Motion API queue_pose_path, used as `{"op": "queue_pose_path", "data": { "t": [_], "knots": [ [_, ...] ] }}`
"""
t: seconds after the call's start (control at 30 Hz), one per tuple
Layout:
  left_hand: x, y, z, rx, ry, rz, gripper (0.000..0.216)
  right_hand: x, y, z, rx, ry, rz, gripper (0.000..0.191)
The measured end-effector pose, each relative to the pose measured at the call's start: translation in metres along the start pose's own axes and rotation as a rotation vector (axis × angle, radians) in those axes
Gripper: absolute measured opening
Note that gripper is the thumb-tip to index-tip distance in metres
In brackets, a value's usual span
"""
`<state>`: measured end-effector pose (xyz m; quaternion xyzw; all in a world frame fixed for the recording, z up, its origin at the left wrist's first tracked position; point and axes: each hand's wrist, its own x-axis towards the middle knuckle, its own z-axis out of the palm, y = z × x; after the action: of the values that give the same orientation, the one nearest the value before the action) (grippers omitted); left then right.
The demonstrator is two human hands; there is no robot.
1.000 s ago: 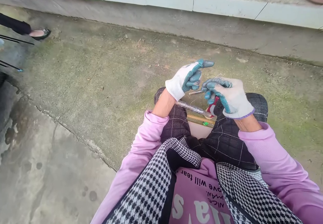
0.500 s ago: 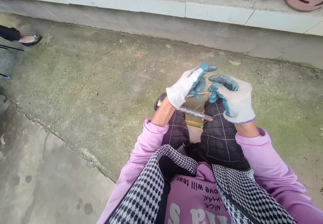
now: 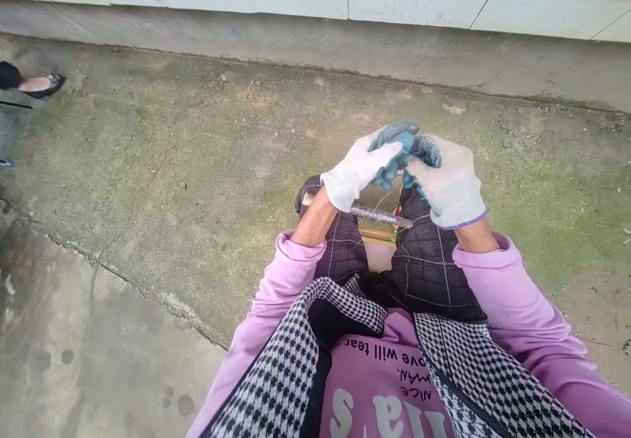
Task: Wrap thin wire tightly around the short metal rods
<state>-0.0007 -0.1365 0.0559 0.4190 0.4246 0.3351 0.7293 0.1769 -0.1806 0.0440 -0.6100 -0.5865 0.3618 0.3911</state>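
Note:
My left hand (image 3: 377, 158), in a white glove with blue-green coated fingers, is closed; half a second ago a thin stick showed in its grasp, now hidden by the fingers. My right hand (image 3: 446, 178), gloved alike, pinches at the left fingertips, where a fine wire (image 3: 391, 194) runs up. The two hands meet above my knees. Across my thighs lies a rod (image 3: 379, 215) wound with silvery wire, its pale end (image 3: 308, 199) beyond my left wrist. What exactly the fingertips grip is covered.
Between my legs are yellowish bars (image 3: 377, 235) and a pale surface. A tiled ledge (image 3: 300, 0) with pots runs along the far side. Mossy concrete ground (image 3: 207, 155) surrounds me. Another person's shoe (image 3: 46, 85) stands at the far left.
My hands have come together from slightly apart, and the right fingers now touch the left. The thin stick has gone out of sight behind the fingers. The view has tilted slightly downward.

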Motion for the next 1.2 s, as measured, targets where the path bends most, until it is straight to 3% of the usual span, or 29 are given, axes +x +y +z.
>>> {"op": "queue_pose_path", "data": {
  "t": [0.13,0.23,0.43,0.53,0.63,0.97,1.2],
  "knots": [
    [0.0,0.002,-0.003,0.012,-0.004,-0.002,0.01,0.004,0.004,-0.008,-0.119,0.037,-0.051,0.012],
    [-0.004,0.004,-0.006,0.073,0.029,-0.026,0.026,0.004,0.002,-0.009,-0.105,-0.002,-0.024,0.009],
    [-0.001,0.003,-0.004,-0.044,0.167,-0.028,0.026,0.02,-0.008,-0.004,0.226,0.101,-0.028,0.025],
    [0.001,0.001,-0.005,-0.116,0.178,-0.011,0.023,0.025,-0.013,-0.002,0.314,0.036,0.039,0.041],
    [-0.002,0.0,-0.007,-0.169,0.21,0.012,0.024,0.019,-0.016,0.003,0.343,-0.022,0.079,0.045],
    [-0.007,-0.011,-0.001,-0.11,0.289,0.121,0.017,-0.002,-0.008,0.005,0.292,0.074,0.067,0.018],
    [-0.001,-0.02,-0.007,0.201,0.24,0.336,0.018,-0.004,-0.008,-0.004,0.079,0.038,0.007,0.012]
  ]
}}
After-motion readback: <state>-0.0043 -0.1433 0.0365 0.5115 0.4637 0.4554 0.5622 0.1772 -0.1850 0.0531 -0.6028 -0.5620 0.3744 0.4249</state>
